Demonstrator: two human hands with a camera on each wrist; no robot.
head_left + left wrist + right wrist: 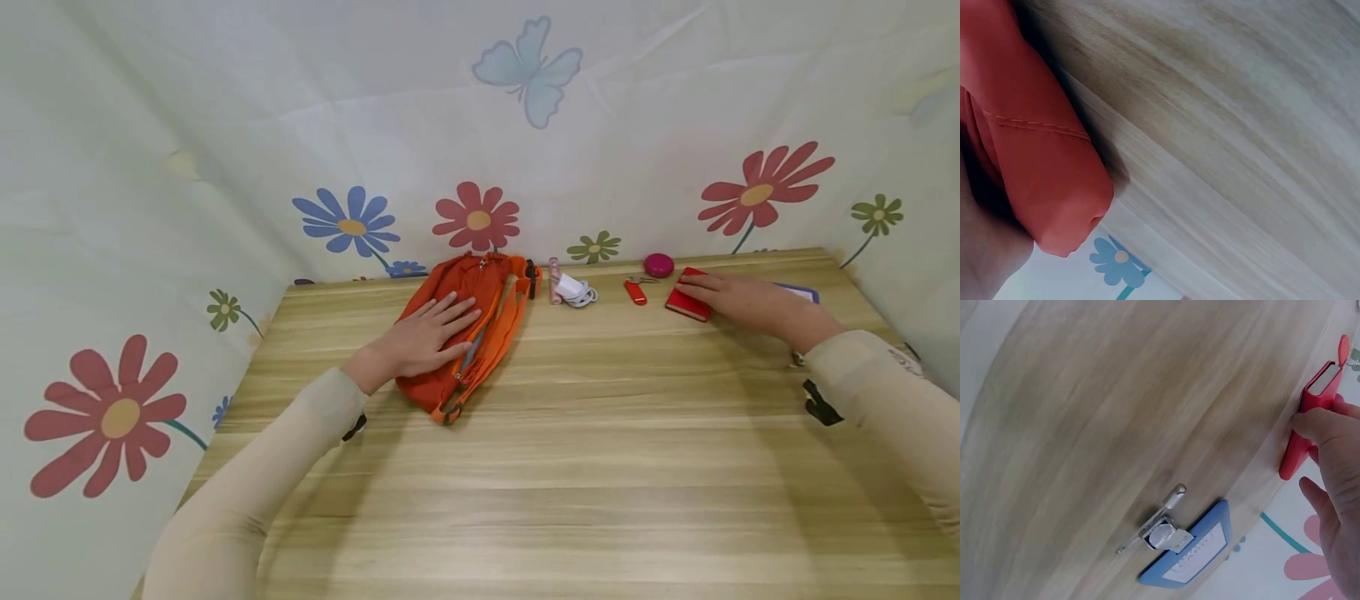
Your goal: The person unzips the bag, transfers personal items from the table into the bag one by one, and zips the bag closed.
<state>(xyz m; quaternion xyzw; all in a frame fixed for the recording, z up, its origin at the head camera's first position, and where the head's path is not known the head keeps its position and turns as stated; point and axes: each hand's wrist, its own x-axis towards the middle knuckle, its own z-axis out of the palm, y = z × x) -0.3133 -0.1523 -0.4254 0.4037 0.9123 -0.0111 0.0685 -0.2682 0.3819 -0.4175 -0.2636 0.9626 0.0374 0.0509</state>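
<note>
Left fingers (453, 312): spread apart and nearly straight, the left hand (408, 346) lying on top of the bag, with nothing gripped.
Right fingers (697, 283): drawn in on the red notebook (1297, 447); in the right wrist view the thumb of the right hand (746, 302) lies on one side of it and fingers on the other, pinching it.
Orange bag (431, 292): at the far left of the tabletop (570, 467), lying on its side, strap and black buckle toward the right; a blue-grey strip shows along its zip line, but what it holds cannot be told.
Red notebook: near the far edge, right of centre, its pale page edges visible from the right wrist.
Round magenta case (658, 265): at the far edge, left of the notebook; any contents hidden.
Red key tag (634, 292): just nearer than the case, metal keys beside it.
White charger (568, 285): between bag and tag, cable coiled.
Pink tube (555, 282): upright in line with the far-near direction, just left of the charger.
Blue-framed badge (1192, 559): right of the notebook, with a silver clip (1163, 534).
Backdrop (300, 125): pale cloth printed with flowers and a butterfly.
</note>
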